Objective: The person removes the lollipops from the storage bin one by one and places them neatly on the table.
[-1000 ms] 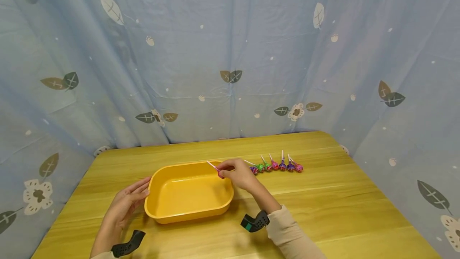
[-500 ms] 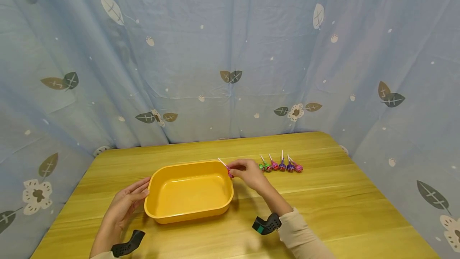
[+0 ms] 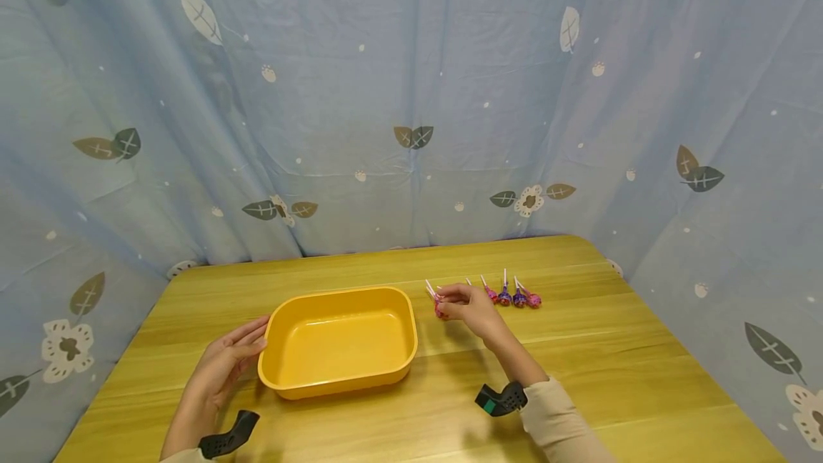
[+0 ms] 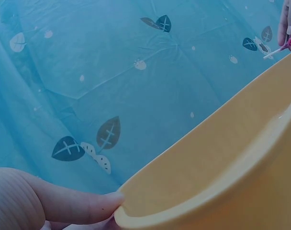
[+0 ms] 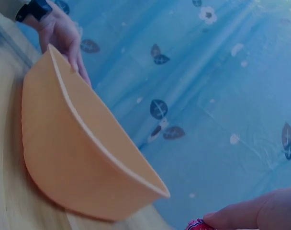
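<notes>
A yellow plastic basin (image 3: 341,381) sits on the wooden table with nothing in it. My left hand (image 3: 221,363) holds its left end; in the left wrist view the thumb (image 4: 83,207) presses on the rim with fingers behind. Right of the basin, my right hand (image 3: 474,311) pinches a pink-wrapped lollipop (image 3: 440,310), its white stick pointing up and away. The right wrist view catches only the top of that lollipop (image 5: 198,224) beside a finger. Several more lollipops (image 3: 505,299) lie in a row at the right hand; the hand partly covers the row's left end.
The wooden table (image 3: 611,363) stretches to the right and front. A blue curtain (image 3: 411,106) with leaf and flower prints hangs behind and at both sides. Each wrist wears a black camera mount (image 3: 501,400).
My right hand has moved right, from over the basin's right rim to the row of lollipops, carrying the pink lollipop out with it. The left hand and basin have stayed put.
</notes>
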Demonstrator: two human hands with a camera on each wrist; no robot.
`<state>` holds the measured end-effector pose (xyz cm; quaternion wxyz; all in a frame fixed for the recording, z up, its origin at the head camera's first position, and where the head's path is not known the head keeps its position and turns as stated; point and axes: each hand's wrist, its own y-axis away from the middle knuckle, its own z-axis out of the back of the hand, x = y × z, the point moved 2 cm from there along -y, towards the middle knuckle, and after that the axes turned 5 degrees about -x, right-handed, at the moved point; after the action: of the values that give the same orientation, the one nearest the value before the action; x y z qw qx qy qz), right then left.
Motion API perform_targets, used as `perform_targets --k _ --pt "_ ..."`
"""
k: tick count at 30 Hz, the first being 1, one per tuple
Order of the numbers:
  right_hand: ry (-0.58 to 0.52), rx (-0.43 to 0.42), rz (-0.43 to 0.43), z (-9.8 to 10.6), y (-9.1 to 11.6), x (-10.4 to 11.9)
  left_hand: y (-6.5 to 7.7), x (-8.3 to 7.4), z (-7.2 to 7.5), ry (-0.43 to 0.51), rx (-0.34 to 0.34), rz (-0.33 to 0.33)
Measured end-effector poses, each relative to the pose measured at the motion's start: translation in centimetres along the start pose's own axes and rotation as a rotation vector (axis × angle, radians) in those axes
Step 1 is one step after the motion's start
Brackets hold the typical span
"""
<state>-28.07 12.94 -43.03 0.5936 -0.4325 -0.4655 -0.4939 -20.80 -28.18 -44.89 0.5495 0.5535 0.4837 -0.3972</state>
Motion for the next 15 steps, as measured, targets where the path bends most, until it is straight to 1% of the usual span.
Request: perform_targets --k 7,11,15 --pt "0.039 -0.109 -0.040 1.9 0.3 -1.3 0.1 0.0 0.0 -0.002 0.004 0.000" --pt "0.071 -0.137 -0.039 3.2 0.4 -2.2 0.1 0.0 0.0 0.002 -0.001 0.007" --pt "0.084 -0.171 -0.058 4.5 0.7 -3.0 0.1 0.0 0.0 0.003 -0.013 0.013"
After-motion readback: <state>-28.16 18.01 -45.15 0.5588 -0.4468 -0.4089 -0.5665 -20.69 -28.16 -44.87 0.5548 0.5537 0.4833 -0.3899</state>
